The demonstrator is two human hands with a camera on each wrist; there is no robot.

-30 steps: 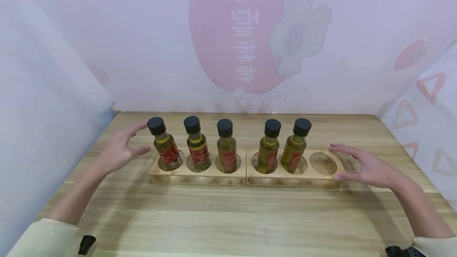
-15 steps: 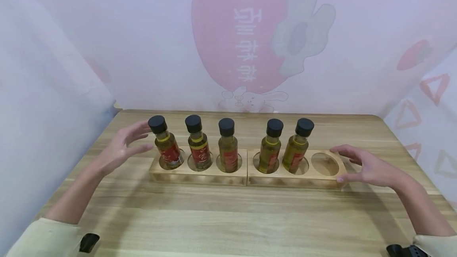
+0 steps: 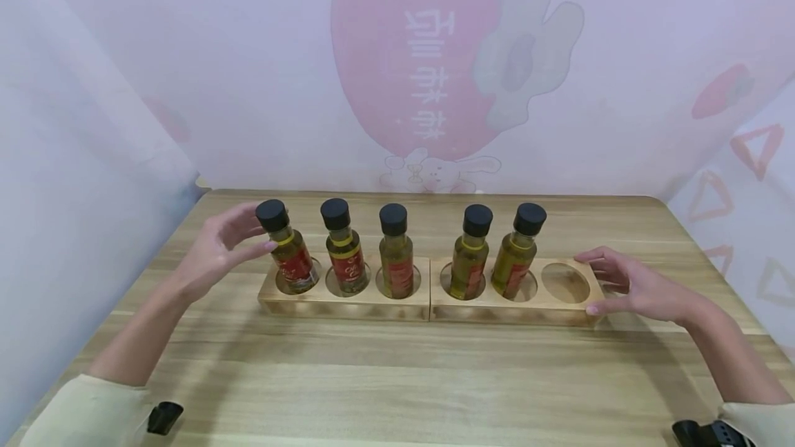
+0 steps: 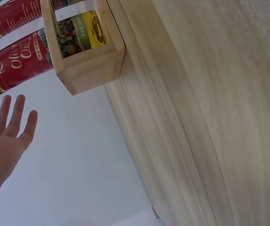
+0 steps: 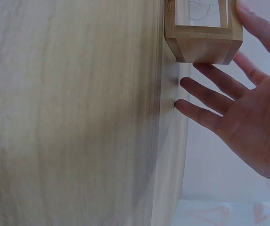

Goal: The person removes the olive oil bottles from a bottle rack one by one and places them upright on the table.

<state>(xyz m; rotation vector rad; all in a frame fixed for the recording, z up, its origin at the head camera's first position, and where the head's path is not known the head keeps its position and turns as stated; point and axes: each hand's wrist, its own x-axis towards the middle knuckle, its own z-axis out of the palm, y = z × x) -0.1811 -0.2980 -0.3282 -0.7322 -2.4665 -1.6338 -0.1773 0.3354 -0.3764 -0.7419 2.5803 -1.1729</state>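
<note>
Your left hand [image 3: 214, 254] is the near one to the end bottle [image 3: 292, 257], which stands in the outer hole of the left rack [image 3: 348, 310]. Bottle is just right of your palm, long axis upright, neck level with the thumb-to-finger gap. Grip there is wide, fingers spread and fairly straight, nothing held; thumb tip overlaps the neck in the head view, can't tell if it touches. Your right hand [image 3: 640, 288] is at the far end of the right rack [image 3: 509, 316], by the empty hole [image 3: 565, 284]: thumb on the near corner, index at the far one, spread wide, not wrapped round. Racks run end to end, left to right, between your hands.
</note>
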